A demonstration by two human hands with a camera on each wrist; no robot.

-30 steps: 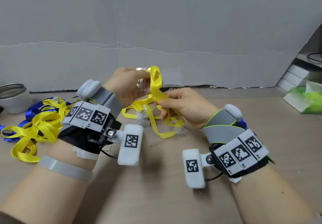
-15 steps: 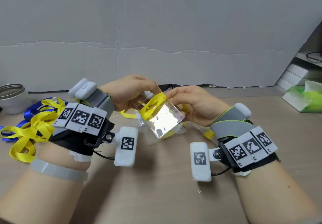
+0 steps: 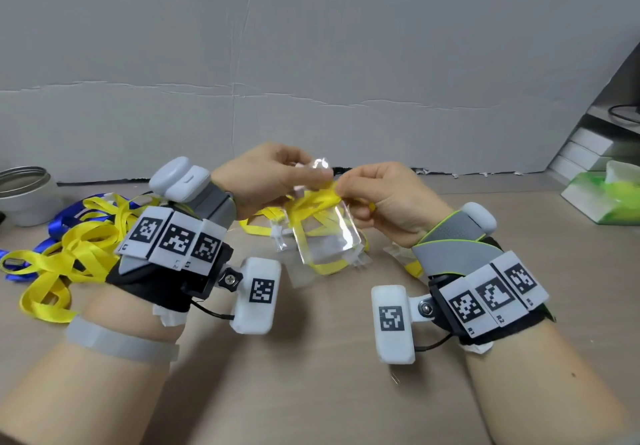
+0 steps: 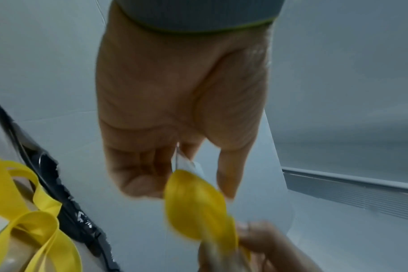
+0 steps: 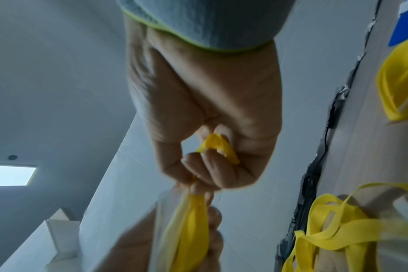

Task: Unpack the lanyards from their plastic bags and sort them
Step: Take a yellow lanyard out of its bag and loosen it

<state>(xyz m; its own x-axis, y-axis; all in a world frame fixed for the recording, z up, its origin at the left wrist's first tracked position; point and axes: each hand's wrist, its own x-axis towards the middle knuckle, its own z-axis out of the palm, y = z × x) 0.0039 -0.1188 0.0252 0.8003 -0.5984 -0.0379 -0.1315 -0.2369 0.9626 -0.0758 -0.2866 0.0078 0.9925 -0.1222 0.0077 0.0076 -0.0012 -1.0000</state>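
Note:
A clear plastic bag point(image 3: 325, 236) with a folded yellow lanyard point(image 3: 317, 202) in it hangs above the table between both hands. My left hand point(image 3: 273, 174) pinches the bag's top edge point(image 4: 184, 163). My right hand point(image 3: 384, 195) pinches the bunched yellow lanyard point(image 5: 216, 147) where it comes out of the bag's mouth. The strap point(image 4: 196, 204) runs from one hand to the other. More bagged yellow lanyards point(image 3: 277, 233) lie on the table under the hands, partly hidden.
A heap of loose yellow lanyards point(image 3: 72, 254) and blue lanyards point(image 3: 62, 219) lies at the left. A metal-rimmed white pot point(image 3: 24, 195) stands far left. A green and white box point(image 3: 609, 195) sits at the right. A grey cardboard wall point(image 3: 311, 63) closes the back.
The bag has swung from tilted to hanging more upright. My left hand has shifted to its top edge and my right hand has pulled the yellow strap up at the bag's mouth.

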